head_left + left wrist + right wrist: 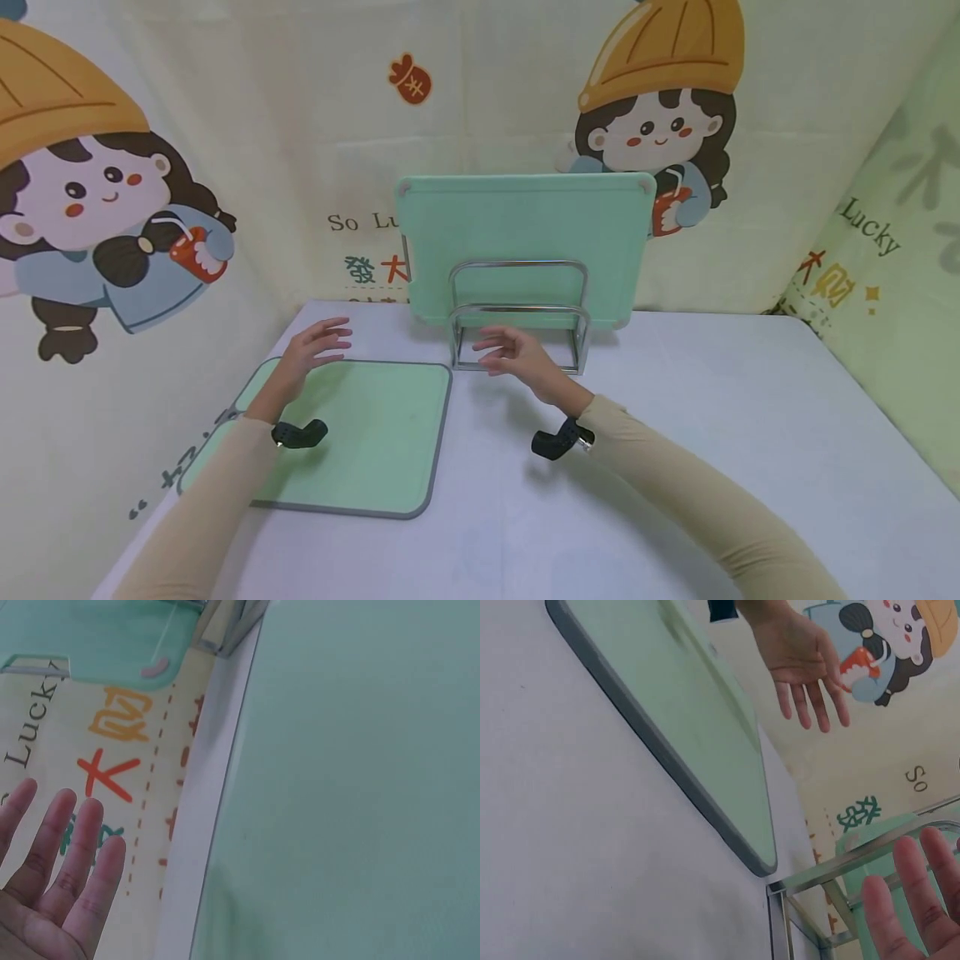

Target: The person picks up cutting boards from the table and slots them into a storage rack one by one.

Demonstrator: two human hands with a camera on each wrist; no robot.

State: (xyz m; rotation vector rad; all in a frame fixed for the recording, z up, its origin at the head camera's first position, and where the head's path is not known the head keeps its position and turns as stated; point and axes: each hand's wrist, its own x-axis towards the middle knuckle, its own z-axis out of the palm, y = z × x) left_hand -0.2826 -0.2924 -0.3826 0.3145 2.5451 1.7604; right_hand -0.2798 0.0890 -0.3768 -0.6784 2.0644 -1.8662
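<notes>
A pale green cutting board (382, 433) with a grey rim lies flat on the left side of the table. Above its far part hovers my left hand (306, 352), fingers spread and fairly straight, holding nothing. A second green cutting board (517, 221) stands upright, leaning slightly, in a metal wire rack (519, 264). In front of the rack's base is my right hand (521, 357), its fingers loosely bent and nothing in them. The right wrist view shows the fingers of my right hand (922, 915) near the rack's bars (840, 862); contact cannot be made out.
A white cloth covers the table (720, 417). Behind it hangs a printed backdrop (480, 100) with cartoon figures and lettering, and it continues along both sides. Each wrist wears a black camera mount (300, 434).
</notes>
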